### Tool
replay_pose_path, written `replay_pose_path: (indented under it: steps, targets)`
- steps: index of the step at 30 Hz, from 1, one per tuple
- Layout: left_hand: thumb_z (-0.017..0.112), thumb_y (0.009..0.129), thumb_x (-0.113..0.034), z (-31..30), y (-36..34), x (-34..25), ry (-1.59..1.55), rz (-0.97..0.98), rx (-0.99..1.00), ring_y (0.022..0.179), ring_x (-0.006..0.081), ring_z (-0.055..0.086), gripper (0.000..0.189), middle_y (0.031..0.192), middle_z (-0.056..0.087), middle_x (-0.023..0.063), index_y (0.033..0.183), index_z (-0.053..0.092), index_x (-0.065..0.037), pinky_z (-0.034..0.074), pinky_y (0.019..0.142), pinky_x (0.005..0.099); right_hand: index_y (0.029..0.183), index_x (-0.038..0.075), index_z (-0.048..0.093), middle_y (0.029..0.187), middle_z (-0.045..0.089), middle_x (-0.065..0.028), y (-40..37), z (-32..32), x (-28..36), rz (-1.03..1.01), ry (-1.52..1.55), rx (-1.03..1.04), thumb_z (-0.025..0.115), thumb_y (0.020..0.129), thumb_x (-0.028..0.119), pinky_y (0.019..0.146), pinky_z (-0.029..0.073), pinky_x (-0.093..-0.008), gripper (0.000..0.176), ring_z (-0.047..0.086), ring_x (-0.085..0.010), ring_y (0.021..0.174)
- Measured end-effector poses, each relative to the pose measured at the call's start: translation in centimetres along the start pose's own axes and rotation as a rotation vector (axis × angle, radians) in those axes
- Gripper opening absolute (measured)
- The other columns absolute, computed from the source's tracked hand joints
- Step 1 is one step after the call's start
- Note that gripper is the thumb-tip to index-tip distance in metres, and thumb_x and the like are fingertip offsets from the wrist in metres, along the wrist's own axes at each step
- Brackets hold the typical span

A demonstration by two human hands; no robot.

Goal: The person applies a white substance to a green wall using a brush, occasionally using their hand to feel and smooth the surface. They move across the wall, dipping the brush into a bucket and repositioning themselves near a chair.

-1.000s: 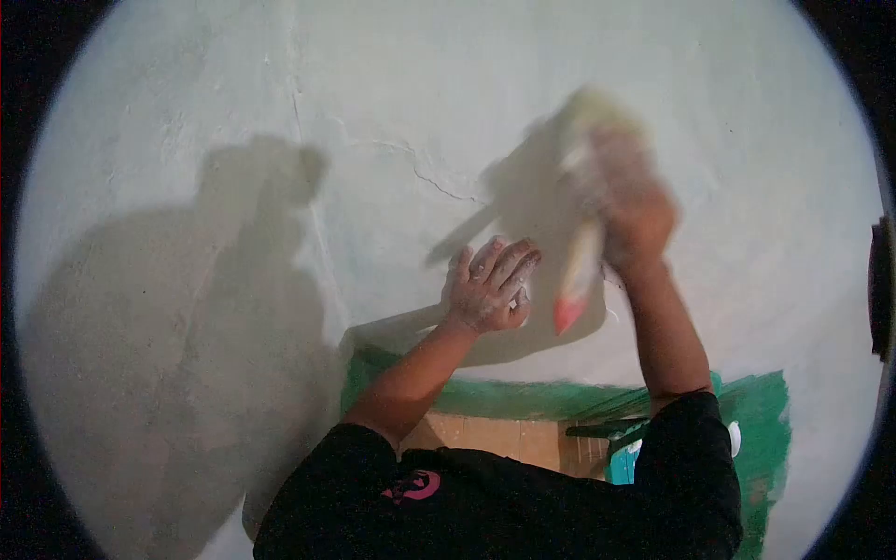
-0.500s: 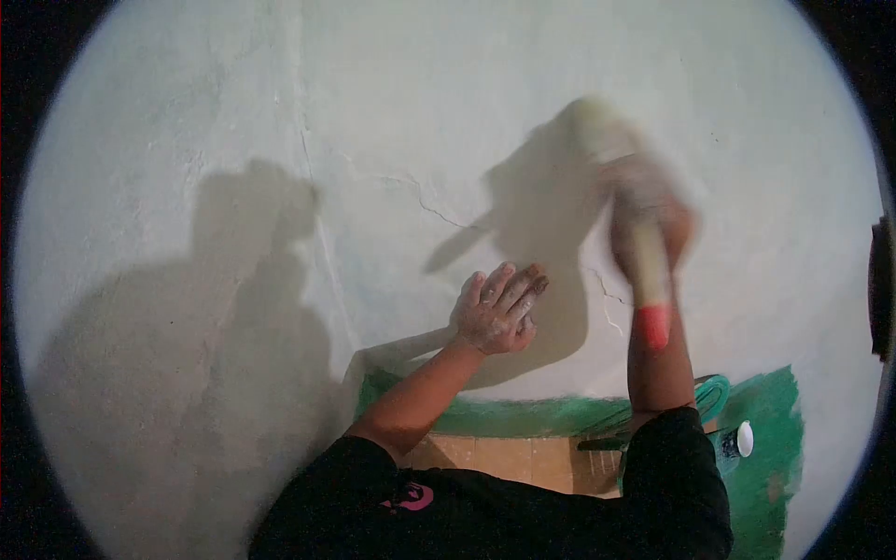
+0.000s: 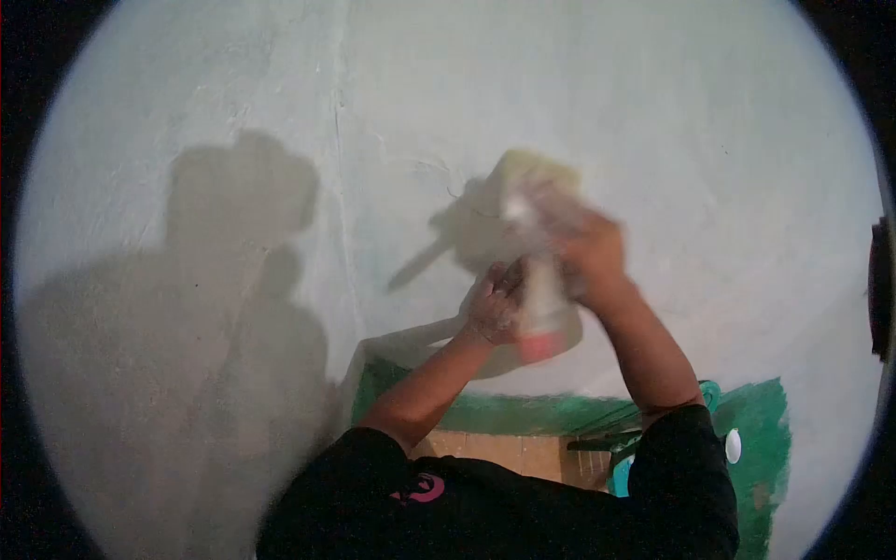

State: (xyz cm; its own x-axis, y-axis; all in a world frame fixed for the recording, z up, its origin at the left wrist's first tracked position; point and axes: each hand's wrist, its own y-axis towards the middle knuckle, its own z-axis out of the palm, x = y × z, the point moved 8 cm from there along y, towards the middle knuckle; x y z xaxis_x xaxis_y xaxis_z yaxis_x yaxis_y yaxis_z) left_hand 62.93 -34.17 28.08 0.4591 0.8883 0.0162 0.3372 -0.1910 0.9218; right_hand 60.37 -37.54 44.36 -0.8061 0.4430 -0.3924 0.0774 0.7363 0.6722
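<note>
A pale tool with a wide head and a red-ended handle point(image 3: 539, 313), blurred by motion, is in front of the white wall point(image 3: 747, 243). My right hand point(image 3: 583, 243) is wrapped round it near the head. Just left of the handle is my left hand point(image 3: 497, 303), whitish with dust and partly covered by the tool; its fingers point up towards the wall and their spread is hard to make out. A thin crack point(image 3: 454, 193) runs in the wall left of the tool's head.
Green paint point(image 3: 513, 413) borders the lower wall above tan tiles point(image 3: 485, 455). At the lower right are a white round object point(image 3: 733, 446) and a dark green stand point(image 3: 607, 442). A dark object point(image 3: 879, 289) is at the right edge.
My right hand has moved left and slightly down with the tool, whose handle now overlaps my left hand. My left hand has shifted slightly.
</note>
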Motion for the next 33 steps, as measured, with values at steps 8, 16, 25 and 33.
replay_pose_path:
  steps: [8,16,25,33]
  targets:
    - [0.054,0.066,-0.033,-1.9,3.1,12.1,0.064,-0.022,-0.050,0.130,0.0242,0.031,0.059,0.134,0.046,-0.0001,0.123,0.054,-0.018,0.005,0.107,0.0507,0.102,0.004,0.062,0.106,0.065,-0.0093,13.8,-0.5,-6.4,0.194,0.468,-0.346,0.060,0.081,0.010,0.081,0.050,-0.0308,0.022,0.064,-0.0210,0.090]
    - [0.053,0.067,-0.031,-1.8,-0.5,23.4,-0.232,-0.239,-0.167,0.118,0.0254,0.044,0.052,0.130,0.049,0.0023,0.117,0.059,-0.018,0.013,0.103,0.0561,0.098,0.011,0.064,0.109,0.062,-0.0100,13.7,15.9,1.4,0.030,0.412,0.419,0.064,0.065,0.008,0.080,0.050,-0.0336,0.033,0.062,-0.0271,0.096]
    - [0.051,0.073,-0.038,2.3,-2.9,29.1,0.042,-0.188,-0.064,0.129,0.0219,0.032,0.052,0.134,0.046,-0.0017,0.123,0.054,-0.022,0.013,0.105,0.0526,0.100,0.017,0.064,0.115,0.060,-0.0084,16.8,17.6,-1.0,0.029,0.136,-0.339,0.066,0.065,0.009,0.085,0.050,-0.0337,0.036,0.061,-0.0267,0.102]
    - [0.049,0.073,-0.035,2.7,-3.5,32.6,0.081,-0.156,-0.034,0.131,0.0223,0.030,0.055,0.136,0.044,-0.0010,0.126,0.052,-0.023,0.011,0.108,0.0517,0.092,0.010,0.065,0.094,0.065,-0.0131,19.7,22.2,-4.0,0.309,0.282,-0.048,0.068,0.062,0.020,0.076,0.050,-0.0348,0.032,0.063,-0.0298,0.088]
